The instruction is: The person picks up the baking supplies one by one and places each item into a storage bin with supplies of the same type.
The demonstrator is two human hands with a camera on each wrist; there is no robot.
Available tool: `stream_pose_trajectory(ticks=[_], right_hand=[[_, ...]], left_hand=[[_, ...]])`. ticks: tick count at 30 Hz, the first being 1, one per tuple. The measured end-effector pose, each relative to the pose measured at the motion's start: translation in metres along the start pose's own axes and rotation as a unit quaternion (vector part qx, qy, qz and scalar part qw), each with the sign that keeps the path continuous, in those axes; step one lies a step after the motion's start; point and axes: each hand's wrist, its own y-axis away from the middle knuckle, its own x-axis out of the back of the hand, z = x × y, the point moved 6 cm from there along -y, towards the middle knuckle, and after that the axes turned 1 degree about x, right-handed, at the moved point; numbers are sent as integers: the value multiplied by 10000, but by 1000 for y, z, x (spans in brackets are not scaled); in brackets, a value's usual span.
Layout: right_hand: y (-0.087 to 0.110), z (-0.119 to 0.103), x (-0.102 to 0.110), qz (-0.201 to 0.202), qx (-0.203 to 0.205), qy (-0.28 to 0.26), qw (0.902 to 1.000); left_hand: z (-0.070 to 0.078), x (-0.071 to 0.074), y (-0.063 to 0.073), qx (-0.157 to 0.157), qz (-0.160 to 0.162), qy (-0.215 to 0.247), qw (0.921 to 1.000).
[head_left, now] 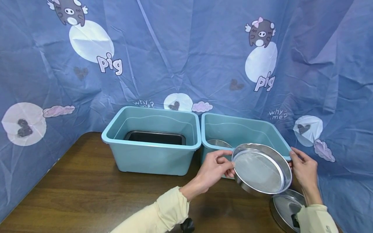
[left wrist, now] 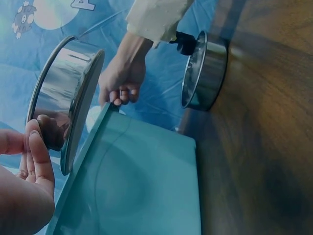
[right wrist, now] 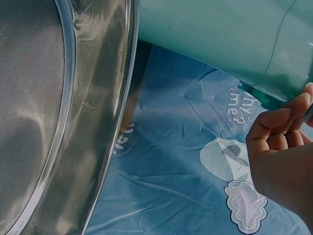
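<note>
My left hand [head_left: 214,171] pinches the left edge of a round metal sieve [head_left: 257,171], its thumb and fingers on the wall. The sieve has a fine mesh and a shiny rim, and it is held tilted above the front of the right blue-green bin [head_left: 244,120]. At that bin's front right corner, my right hand [head_left: 304,170] grips the rim with curled fingers, as the left wrist view shows. In the right wrist view, the held sieve [right wrist: 93,112] is apart from the right hand [right wrist: 281,147]. Inside the right bin, part of another round metal rim [head_left: 220,143] shows.
A second sieve [head_left: 287,207] lies on the wooden table [head_left: 73,194] under my right forearm. The left blue-green bin [head_left: 151,158] stands beside the right one and contains a black rectangular tray [head_left: 157,138]. Blue printed cloth [head_left: 175,48] hangs behind.
</note>
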Motion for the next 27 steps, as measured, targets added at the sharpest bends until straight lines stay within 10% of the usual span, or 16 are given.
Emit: stream_pose_trajectory(ticks=[13, 27], right_hand=[[-1, -3, 2, 138, 90, 764, 9969], [0, 1, -1, -27, -384, -295, 9988]], left_hand=[[8, -1, -12, -129, 64, -10, 9999], [10, 5, -23, -177, 290, 111, 9994]])
